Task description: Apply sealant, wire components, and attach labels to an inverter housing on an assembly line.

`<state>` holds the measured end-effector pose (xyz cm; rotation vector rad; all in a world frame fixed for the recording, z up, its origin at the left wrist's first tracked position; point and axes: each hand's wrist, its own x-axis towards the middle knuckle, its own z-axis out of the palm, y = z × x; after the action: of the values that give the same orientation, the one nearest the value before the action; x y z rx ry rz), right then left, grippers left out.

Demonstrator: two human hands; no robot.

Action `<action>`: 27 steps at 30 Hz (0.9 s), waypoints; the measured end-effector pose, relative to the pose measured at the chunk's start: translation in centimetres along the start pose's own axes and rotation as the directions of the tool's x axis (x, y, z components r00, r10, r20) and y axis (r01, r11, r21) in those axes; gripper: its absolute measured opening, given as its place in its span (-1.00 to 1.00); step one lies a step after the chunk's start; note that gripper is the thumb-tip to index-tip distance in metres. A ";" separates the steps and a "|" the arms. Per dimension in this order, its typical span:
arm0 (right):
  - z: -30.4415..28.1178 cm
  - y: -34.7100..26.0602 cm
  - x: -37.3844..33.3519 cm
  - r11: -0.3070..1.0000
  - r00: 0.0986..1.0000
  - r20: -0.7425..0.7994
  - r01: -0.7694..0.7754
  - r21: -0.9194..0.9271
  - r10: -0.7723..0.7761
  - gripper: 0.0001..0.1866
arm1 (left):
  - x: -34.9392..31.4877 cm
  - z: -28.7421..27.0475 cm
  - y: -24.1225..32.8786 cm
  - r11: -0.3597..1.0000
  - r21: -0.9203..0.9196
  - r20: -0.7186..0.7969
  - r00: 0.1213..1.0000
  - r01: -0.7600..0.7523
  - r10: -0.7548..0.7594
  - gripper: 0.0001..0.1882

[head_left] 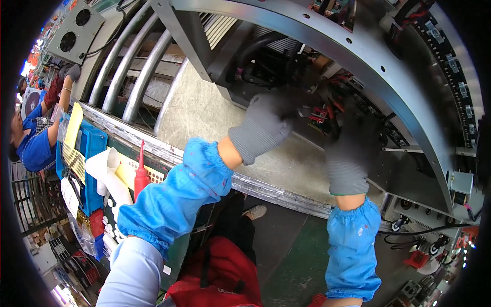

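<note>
Both my hands wear grey knit gloves and blue sleeve covers, and both reach into an open grey metal cabinet (388,77) full of wiring. My left hand (268,120) is blurred, up among black cables and red terminals (319,113); whether it holds anything is unclear. My right hand (355,140) is deeper inside, its fingers hidden in shadow among the components. A pale base panel (204,110) lies under my left forearm.
A red squeeze bottle (140,176), white tubes (105,171) and a blue tray (92,153) stand at my left. Another person in blue (38,146) works at the far left. Metal conveyor rollers (130,77) run behind. Cables trail on the green floor (419,233) at the right.
</note>
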<state>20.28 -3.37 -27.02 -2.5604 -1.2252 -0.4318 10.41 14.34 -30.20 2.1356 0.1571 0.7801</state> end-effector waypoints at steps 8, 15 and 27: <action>-0.7 -0.6 -2.5 0.980 0.998 0.000 -0.060 -0.192 0.061 -0.30 | -3.0 -2.6 1.4 0.927 0.032 -0.075 0.926 0.373 -0.370 -0.74; 0.1 -3.3 -3.6 0.950 0.954 0.197 -0.171 -0.262 0.226 -0.21 | -3.5 -0.4 0.9 0.870 0.492 0.364 0.897 0.044 -0.251 -0.56; 0.1 -3.0 -2.0 0.966 0.996 0.059 -0.053 -0.253 0.071 -0.21 | -2.8 0.0 0.4 0.981 -0.005 -0.018 0.980 0.196 -0.196 -0.75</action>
<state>16.78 -2.90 -27.54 -2.8402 -1.1755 -0.5210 8.18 13.08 -31.25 2.0732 0.3700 0.6831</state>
